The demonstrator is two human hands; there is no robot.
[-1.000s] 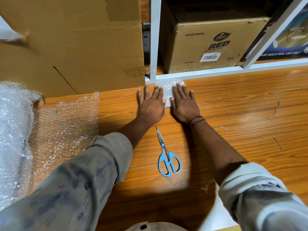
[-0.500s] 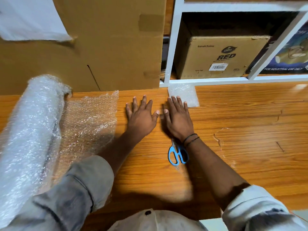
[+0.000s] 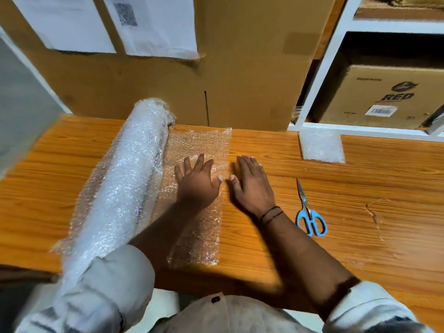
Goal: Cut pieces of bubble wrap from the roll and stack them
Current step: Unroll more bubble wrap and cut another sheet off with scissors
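A thick roll of bubble wrap [image 3: 129,174] lies on the wooden table [image 3: 360,188], left of centre. Its loose unrolled sheet [image 3: 204,143] spreads to the right of the roll. My left hand [image 3: 195,180] rests flat on that sheet, fingers straight. Just right of the sheet's edge, my right hand [image 3: 252,186] lies flat on the bare wood, empty. A small stack of cut bubble wrap pieces [image 3: 322,146] sits at the back right by the shelf frame. Blue-handled scissors [image 3: 308,212] lie shut to the right of my right hand.
A tall cardboard box [image 3: 240,68] with white paper labels stands against the table's back edge. A white shelf frame [image 3: 322,68] at the back right holds a brown carton [image 3: 384,97]. The table's near edge runs just in front of my body.
Both hands left the stack of cut pieces and moved left to the roll's loose sheet. The view swung left, so the scissors now lie to the right of my hands.
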